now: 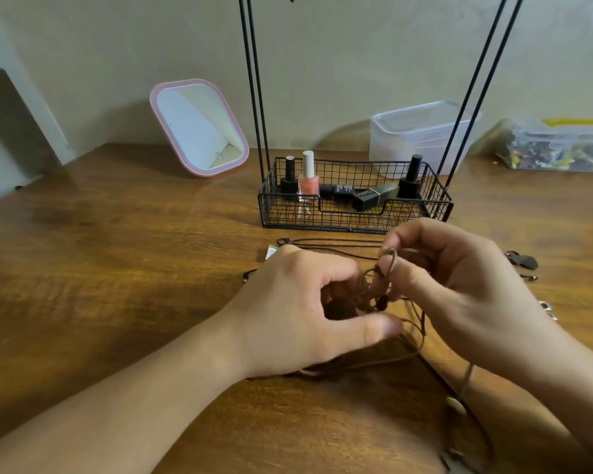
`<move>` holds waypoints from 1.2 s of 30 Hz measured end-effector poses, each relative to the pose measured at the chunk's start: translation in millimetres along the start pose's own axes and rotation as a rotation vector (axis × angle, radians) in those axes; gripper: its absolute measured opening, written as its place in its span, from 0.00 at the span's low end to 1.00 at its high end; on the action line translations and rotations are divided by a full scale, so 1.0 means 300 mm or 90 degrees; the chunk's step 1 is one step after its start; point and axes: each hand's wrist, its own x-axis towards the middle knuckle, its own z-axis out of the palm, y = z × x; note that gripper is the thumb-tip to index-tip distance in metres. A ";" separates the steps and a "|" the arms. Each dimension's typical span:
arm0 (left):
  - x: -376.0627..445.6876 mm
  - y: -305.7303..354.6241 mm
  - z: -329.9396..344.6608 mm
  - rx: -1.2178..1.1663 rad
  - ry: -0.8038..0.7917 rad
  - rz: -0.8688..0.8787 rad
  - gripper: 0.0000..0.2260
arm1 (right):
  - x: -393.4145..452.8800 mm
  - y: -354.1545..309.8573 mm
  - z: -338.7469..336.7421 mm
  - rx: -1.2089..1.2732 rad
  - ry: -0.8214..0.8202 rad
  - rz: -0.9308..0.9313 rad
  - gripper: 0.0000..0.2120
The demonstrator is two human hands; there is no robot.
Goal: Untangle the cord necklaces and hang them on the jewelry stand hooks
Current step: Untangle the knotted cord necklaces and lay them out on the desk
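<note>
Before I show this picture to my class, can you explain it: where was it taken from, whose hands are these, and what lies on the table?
One camera, worn on a person's head, looks down at their two bare hands. The left hand and right hand pinch a tangle of brown cord necklaces above a wooden table. Behind stands a black wire jewelry stand; its basket holds nail polish bottles. A pink mirror and a clear plastic box sit further back.

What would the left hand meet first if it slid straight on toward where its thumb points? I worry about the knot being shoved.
Probably the tangled brown cord it already pinches, then the right hand just beyond it. Depth between the two hands is unclear from the one head view.
</note>
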 end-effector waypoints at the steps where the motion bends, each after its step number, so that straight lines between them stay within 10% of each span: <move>1: 0.001 -0.002 0.006 0.026 0.023 0.008 0.12 | -0.002 0.000 0.000 0.010 -0.002 0.001 0.05; 9: 0.017 -0.042 -0.023 -0.170 0.059 -0.063 0.16 | 0.001 0.023 -0.027 0.103 -0.080 -0.045 0.21; 18: 0.027 -0.061 -0.084 -0.597 0.066 -0.211 0.17 | 0.011 0.020 -0.051 0.276 -0.033 -0.145 0.15; 29: 0.012 -0.007 -0.002 -0.013 0.188 0.131 0.15 | 0.007 -0.004 -0.031 0.266 -0.077 -0.086 0.05; 36: 0.017 -0.004 0.017 0.058 0.188 0.098 0.10 | 0.004 -0.018 -0.037 0.240 -0.109 -0.031 0.09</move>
